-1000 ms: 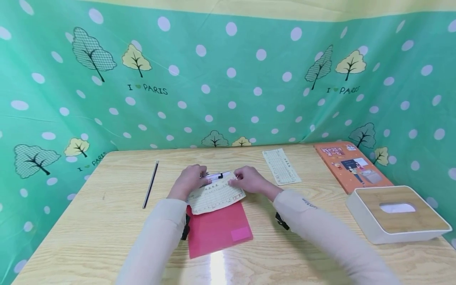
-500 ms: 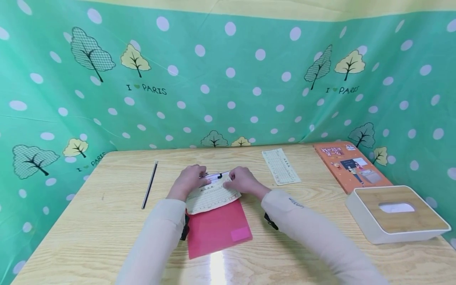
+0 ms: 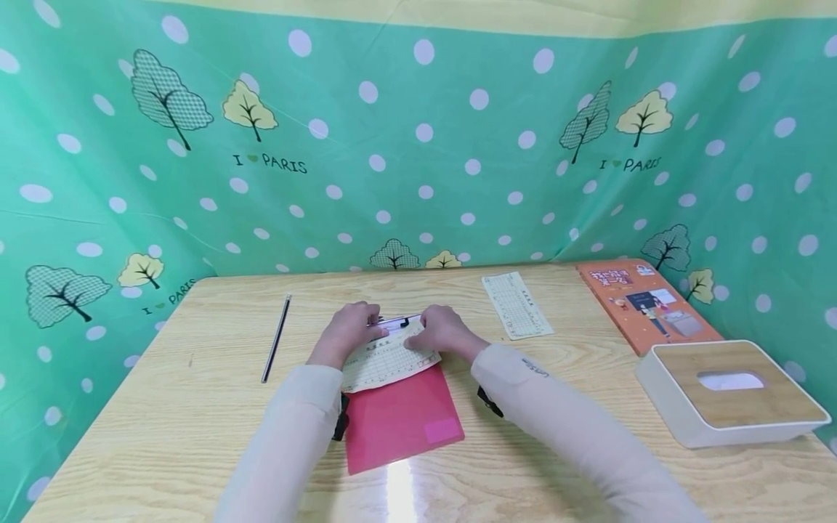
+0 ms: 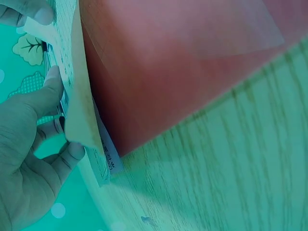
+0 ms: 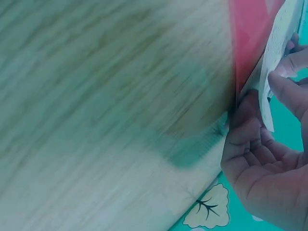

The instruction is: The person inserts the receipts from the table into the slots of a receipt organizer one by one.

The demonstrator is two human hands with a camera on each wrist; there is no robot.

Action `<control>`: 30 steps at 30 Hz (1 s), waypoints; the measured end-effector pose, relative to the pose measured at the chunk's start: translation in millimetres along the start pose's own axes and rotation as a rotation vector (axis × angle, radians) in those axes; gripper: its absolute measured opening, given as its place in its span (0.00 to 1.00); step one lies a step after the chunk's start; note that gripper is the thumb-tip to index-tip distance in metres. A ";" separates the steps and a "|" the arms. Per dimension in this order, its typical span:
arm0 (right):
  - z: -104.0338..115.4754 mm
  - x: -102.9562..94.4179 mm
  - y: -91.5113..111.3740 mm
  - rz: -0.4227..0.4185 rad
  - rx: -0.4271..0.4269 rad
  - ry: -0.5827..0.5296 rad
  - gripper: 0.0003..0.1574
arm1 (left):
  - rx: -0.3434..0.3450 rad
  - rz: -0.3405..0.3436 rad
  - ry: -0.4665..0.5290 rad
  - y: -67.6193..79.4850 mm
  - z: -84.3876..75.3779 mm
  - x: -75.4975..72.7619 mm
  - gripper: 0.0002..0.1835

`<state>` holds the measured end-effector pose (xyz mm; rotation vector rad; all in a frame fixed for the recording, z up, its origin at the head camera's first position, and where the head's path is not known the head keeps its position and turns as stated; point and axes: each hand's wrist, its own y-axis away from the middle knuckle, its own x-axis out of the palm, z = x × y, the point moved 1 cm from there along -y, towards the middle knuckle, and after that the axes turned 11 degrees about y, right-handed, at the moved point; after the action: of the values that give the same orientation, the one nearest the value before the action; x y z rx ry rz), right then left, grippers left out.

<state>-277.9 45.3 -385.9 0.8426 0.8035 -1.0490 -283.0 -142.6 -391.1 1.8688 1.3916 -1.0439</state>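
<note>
In the head view a pinkish-red clip folder (image 3: 399, 428) lies on the table, a lighter pink label near its lower right corner. Across its upper part is a cream printed sheet (image 3: 389, 367), its lower edge slightly lifted. My left hand (image 3: 346, 333) holds the metal clip (image 3: 394, 324) at the folder's top edge; the left wrist view shows the thumb (image 4: 54, 86) on it. My right hand (image 3: 447, 333) pinches the sheet's upper right edge. In the right wrist view its thumb (image 5: 288, 94) lies on the paper, with other fingers (image 5: 248, 115) behind.
A second printed sheet (image 3: 516, 305) lies at the back right. An orange book (image 3: 628, 290) and a white tissue box (image 3: 680, 421) with a wooden lid stand at the right. To the left is a dark pencil (image 3: 277, 338). A green dotted cloth (image 3: 425, 131) hangs behind the table.
My right hand has shifted a little left along the sheet, now with its thumb further over the paper. The sheet's right side has moved slightly left. My left hand stays at the clip.
</note>
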 end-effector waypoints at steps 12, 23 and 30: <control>-3.2 2.0 -6.1 0.026 0.065 -0.020 0.33 | -0.045 0.018 0.029 -0.5 -1.0 -0.9 0.11; -4.5 2.3 -14.7 0.043 0.088 -0.023 0.40 | -0.041 0.023 0.095 -3.1 -0.2 -7.7 0.16; -3.1 2.1 -18.1 0.058 0.092 -0.005 0.38 | -0.078 0.063 0.127 -3.8 -1.8 -12.6 0.18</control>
<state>-294.8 42.4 -392.7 0.9362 0.7266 -1.0425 -288.1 -146.4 -379.4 1.9373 1.4142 -0.8408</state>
